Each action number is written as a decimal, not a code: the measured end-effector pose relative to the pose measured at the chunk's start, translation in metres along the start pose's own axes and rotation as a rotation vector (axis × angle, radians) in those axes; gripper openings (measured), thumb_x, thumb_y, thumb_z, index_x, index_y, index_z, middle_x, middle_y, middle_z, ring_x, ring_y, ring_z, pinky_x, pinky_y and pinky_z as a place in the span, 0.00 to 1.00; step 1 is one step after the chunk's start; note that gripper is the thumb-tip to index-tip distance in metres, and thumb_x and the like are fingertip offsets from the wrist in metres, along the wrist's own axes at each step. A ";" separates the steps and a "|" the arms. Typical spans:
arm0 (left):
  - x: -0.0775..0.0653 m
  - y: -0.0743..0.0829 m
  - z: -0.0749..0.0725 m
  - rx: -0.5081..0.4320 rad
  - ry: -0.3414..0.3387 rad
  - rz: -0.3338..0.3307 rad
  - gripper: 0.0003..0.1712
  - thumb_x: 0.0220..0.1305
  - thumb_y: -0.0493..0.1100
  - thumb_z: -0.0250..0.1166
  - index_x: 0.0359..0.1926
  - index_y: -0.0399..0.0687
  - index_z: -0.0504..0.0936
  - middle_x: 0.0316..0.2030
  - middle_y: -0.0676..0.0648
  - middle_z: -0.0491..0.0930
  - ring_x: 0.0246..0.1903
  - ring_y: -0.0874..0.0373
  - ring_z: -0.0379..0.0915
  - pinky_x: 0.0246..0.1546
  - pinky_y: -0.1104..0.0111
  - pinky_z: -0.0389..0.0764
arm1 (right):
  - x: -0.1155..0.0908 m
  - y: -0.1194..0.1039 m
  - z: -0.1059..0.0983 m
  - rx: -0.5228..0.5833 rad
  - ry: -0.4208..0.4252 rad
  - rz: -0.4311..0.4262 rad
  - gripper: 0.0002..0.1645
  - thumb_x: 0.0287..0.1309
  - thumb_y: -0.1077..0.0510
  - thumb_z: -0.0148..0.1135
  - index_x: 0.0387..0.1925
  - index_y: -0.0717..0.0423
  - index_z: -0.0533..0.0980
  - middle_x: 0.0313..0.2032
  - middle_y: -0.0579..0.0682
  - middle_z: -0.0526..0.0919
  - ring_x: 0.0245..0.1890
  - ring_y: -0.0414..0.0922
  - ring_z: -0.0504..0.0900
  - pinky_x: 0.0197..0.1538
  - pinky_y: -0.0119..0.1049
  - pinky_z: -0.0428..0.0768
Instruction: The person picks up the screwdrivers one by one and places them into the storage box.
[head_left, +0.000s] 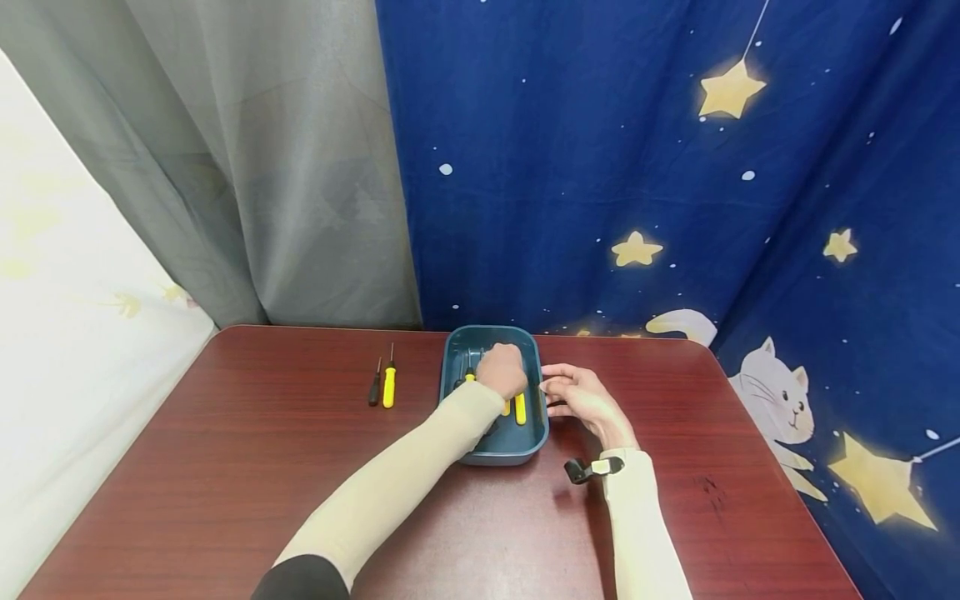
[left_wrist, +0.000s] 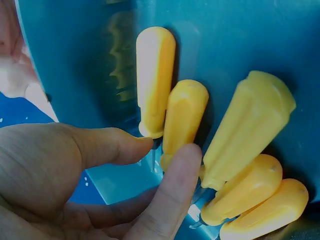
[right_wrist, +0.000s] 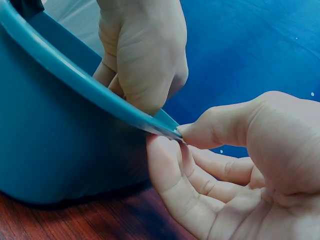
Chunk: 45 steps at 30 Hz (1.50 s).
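A dark teal plastic bin [head_left: 498, 458] stands near the far edge of the table with several yellow-handled screwdrivers in it. My left hand [head_left: 501, 371] reaches down inside. In the left wrist view its thumb and index finger are apart, close to the necks of an upper yellow screwdriver [left_wrist: 156, 75] and the yellow screwdriver [left_wrist: 185, 112] beside it; whether they touch is unclear. More yellow screwdriver handles [left_wrist: 250, 125] lie to the right. At the bin's right side, my right hand [head_left: 588, 400] pinches the rim [right_wrist: 100, 92] between thumb and fingers.
Left of the bin, a small black screwdriver [head_left: 374, 392] and a yellow screwdriver [head_left: 389, 387] lie side by side on the reddish-brown table [head_left: 262, 467]. Behind the table hang a grey curtain [head_left: 322, 167] and a blue starry curtain [head_left: 540, 167].
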<state>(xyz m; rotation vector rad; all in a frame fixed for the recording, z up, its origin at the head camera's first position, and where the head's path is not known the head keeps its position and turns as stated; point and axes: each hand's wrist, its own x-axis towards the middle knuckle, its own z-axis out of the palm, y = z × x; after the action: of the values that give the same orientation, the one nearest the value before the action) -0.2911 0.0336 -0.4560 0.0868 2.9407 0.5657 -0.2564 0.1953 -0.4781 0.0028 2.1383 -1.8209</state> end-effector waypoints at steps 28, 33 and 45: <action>-0.024 -0.023 -0.037 0.056 -0.095 0.137 0.41 0.63 0.60 0.68 0.73 0.51 0.71 0.69 0.43 0.72 0.65 0.46 0.67 0.67 0.47 0.75 | 0.002 0.001 0.000 0.000 0.011 0.005 0.25 0.66 0.65 0.58 0.64 0.63 0.74 0.40 0.58 0.84 0.33 0.46 0.84 0.39 0.40 0.89; -0.027 -0.035 -0.041 0.127 -0.066 0.262 0.43 0.63 0.64 0.68 0.74 0.53 0.69 0.71 0.43 0.69 0.68 0.46 0.64 0.69 0.48 0.73 | 0.001 0.001 0.000 -0.002 0.011 -0.004 0.25 0.66 0.65 0.58 0.64 0.63 0.74 0.38 0.56 0.84 0.33 0.46 0.83 0.39 0.40 0.89; -0.036 -0.059 -0.056 0.151 0.004 0.345 0.52 0.60 0.73 0.65 0.79 0.60 0.61 0.78 0.44 0.60 0.81 0.42 0.45 0.75 0.41 0.59 | 0.001 0.001 0.001 0.000 0.008 -0.002 0.25 0.66 0.65 0.57 0.64 0.63 0.73 0.39 0.57 0.84 0.33 0.45 0.84 0.40 0.40 0.89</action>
<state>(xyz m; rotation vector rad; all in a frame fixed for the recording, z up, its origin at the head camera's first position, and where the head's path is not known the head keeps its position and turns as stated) -0.2659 -0.0447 -0.4223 0.6191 2.9842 0.3817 -0.2572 0.1945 -0.4790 0.0077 2.1440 -1.8255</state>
